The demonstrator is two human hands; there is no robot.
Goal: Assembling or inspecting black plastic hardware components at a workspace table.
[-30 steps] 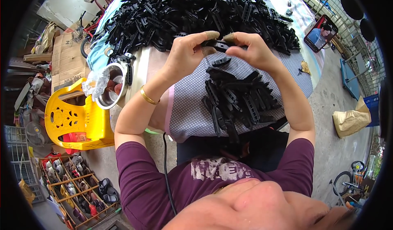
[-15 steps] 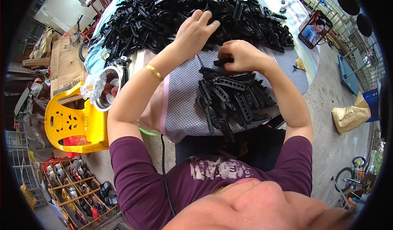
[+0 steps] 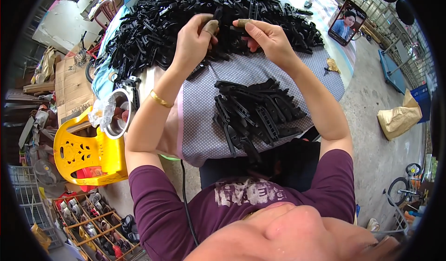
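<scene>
Over the near edge of a big heap of black plastic clip-like parts (image 3: 148,33), my hands are raised close together. My left hand (image 3: 193,42) is closed around a slim black plastic part (image 3: 217,13) that points up from its fingers. My right hand (image 3: 269,38) faces it in a pinch, thumb against forefinger. Something dark shows at its fingertips, but against the black heap I cannot make it out. Brownish coverings wrap some fingertips. Nearer to me, a smaller pile of similar black parts (image 3: 260,110) lies on the dotted tablecloth (image 3: 200,121).
A phone (image 3: 347,23) showing a video stands at the table's right. To the left are a metal bowl (image 3: 128,121) with reddish round fruit and a yellow plastic chair (image 3: 88,149). A black cable (image 3: 184,191) hangs before me. A paper sack (image 3: 399,117) is on the floor at right.
My right hand has left the small pile and moved up and away to the big heap. My left hand has drawn back slightly and now holds a black part. The view has shifted a little.
</scene>
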